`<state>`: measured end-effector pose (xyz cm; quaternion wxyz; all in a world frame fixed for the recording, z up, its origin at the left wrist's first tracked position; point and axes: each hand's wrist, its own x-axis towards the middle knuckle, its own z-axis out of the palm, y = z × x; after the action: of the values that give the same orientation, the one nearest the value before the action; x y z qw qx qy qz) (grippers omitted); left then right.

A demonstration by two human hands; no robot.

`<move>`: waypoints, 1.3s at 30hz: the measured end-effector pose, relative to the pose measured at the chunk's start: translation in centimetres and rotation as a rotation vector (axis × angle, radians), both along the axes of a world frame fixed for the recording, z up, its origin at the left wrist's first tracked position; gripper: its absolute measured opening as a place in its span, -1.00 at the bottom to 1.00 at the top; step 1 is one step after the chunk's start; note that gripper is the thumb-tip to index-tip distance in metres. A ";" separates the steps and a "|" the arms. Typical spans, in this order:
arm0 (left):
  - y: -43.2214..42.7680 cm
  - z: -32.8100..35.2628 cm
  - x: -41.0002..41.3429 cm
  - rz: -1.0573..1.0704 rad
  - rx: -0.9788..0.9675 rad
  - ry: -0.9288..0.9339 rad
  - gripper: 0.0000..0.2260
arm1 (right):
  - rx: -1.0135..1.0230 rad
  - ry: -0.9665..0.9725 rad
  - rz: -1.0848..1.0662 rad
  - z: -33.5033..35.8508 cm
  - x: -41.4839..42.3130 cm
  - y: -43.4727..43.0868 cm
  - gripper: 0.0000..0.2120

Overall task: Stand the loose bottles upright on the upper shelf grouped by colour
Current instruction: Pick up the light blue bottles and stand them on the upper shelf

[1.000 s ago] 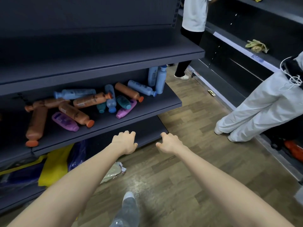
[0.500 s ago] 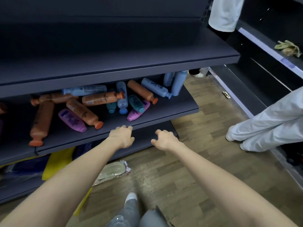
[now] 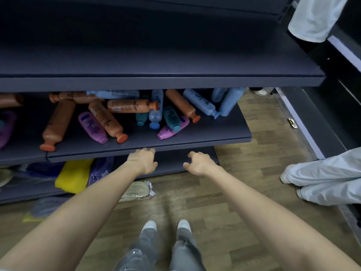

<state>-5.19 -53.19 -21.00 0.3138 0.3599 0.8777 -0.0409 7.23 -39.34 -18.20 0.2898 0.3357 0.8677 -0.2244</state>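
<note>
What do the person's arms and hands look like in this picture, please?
The left arm and right arm are bare, no sleeves in view. The left hand and right hand wear no gloves; no watch or bracelet shows.

Floor [image 3: 244, 192]: laid in wood-look planks.
Wrapped packet [image 3: 136, 191]: left lying on the floor.
Yellow bag [image 3: 75, 176]: kept on the lowest shelf [image 3: 172, 160].
White trousers [image 3: 328, 173]: worn by a bystander, far right.

Left hand [image 3: 142, 161] reached middle shelf edge [image 3: 195, 144].
</note>
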 end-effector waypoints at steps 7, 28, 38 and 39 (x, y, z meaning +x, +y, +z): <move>0.5 -1.2 0.6 0.175 0.017 -0.035 -0.53 | -0.044 0.051 0.122 -1.2 -2.6 1.4 -0.51; 2.8 -8.6 -5.2 0.337 0.152 0.063 -0.54 | -0.050 0.307 0.184 -9.7 -12.3 1.0 -0.56; 4.7 -13.1 -8.9 0.297 0.338 0.068 -0.45 | 0.075 0.451 0.161 -13.8 -15.1 1.6 -0.57; 4.9 -13.4 -9.1 0.288 0.344 0.082 -0.44 | 0.056 0.472 0.156 -14.1 -15.4 1.6 -0.57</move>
<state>-14.27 -48.25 -34.44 0.2142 0.2771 0.9261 0.1402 -8.15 -37.78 -32.33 0.0862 0.2140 0.9405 -0.2496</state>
